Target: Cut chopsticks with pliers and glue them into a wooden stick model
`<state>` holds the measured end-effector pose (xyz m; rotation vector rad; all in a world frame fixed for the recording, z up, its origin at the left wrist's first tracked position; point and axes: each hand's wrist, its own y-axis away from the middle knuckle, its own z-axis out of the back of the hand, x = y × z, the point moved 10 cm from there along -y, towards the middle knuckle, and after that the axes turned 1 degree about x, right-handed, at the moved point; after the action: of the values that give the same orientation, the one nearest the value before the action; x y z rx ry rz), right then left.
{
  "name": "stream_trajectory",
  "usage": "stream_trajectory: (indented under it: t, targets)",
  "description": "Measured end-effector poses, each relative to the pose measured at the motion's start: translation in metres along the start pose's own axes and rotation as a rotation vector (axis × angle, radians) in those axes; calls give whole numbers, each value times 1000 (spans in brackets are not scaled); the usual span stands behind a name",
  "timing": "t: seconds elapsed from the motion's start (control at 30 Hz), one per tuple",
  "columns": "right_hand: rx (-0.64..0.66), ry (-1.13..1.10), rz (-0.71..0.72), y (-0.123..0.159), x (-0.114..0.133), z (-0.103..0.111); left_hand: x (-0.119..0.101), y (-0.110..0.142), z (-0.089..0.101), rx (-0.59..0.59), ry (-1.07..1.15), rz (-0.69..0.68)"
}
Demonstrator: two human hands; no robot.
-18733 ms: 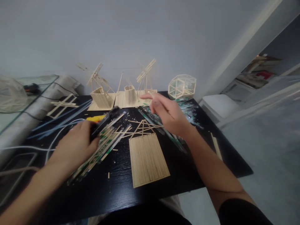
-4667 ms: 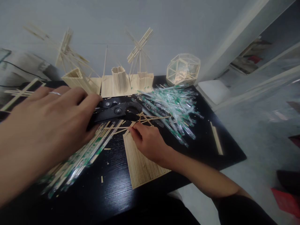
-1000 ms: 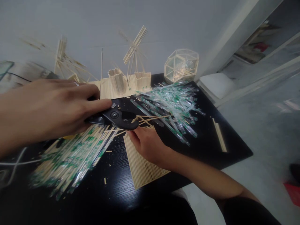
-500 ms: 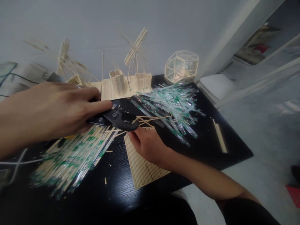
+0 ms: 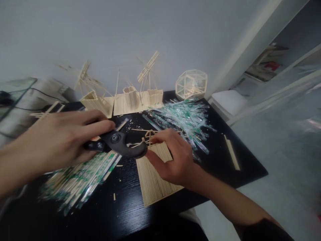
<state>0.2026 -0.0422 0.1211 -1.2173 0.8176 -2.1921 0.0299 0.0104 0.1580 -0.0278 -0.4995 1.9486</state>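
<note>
My left hand (image 5: pixel 67 137) is wrapped round black hand pruners (image 5: pixel 122 144), their jaws pointing right and gaping. Thumb and fingers of my right hand (image 5: pixel 175 155) are closed at the tip of the curved jaw, on a thin wooden stick (image 5: pixel 149 143) partly hidden by the fingers and the tool. Beneath my right hand lies a flat panel of sticks laid side by side (image 5: pixel 155 182). Below my left hand spreads a pile of chopsticks in green-printed wrappers (image 5: pixel 87 177). Several loose thin sticks cross just behind the panel.
Torn clear wrappers (image 5: pixel 187 115) heap at the back right of the black table (image 5: pixel 130 214). Stick-built windmill models (image 5: pixel 147 72) stand on wooden bases along the wall, beside a faceted stick frame (image 5: pixel 192 83). Two sticks (image 5: pixel 232 154) lie near the right edge.
The view has shifted, with the models lower in it. My right hand has turned, its fingers now higher beside the jaw. The pruners remain in my left hand.
</note>
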Motion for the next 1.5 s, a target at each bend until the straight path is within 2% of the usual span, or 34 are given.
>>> stream_trajectory:
  t: [0.1,0.23,0.3,0.43,0.57,0.87,1.2,1.33,1.5]
  targets:
    - [101,-157,-42,-6,10,-1,-14,2,1,-78,133,59]
    - [224,-307,-186,-5,17,-9,-26,14,-17,-141,217,210]
    - [266,-361,-245,-3,18,-12,-35,20,-27,-175,253,242]
    - [274,-392,-308,0,17,-14,-41,32,-36,-278,285,333]
    - [272,-392,-312,1,16,-16,-44,35,-34,-334,300,347]
    - [262,-401,-325,-2,11,-23,-42,36,-42,-322,324,421]
    - [240,-389,-467,-2,-1,-20,-36,37,-46,-289,305,476]
    - [304,-377,-460,-2,8,-22,-43,36,-50,-257,364,475]
    - [296,-346,-396,-6,15,-14,-58,36,-56,-155,557,501]
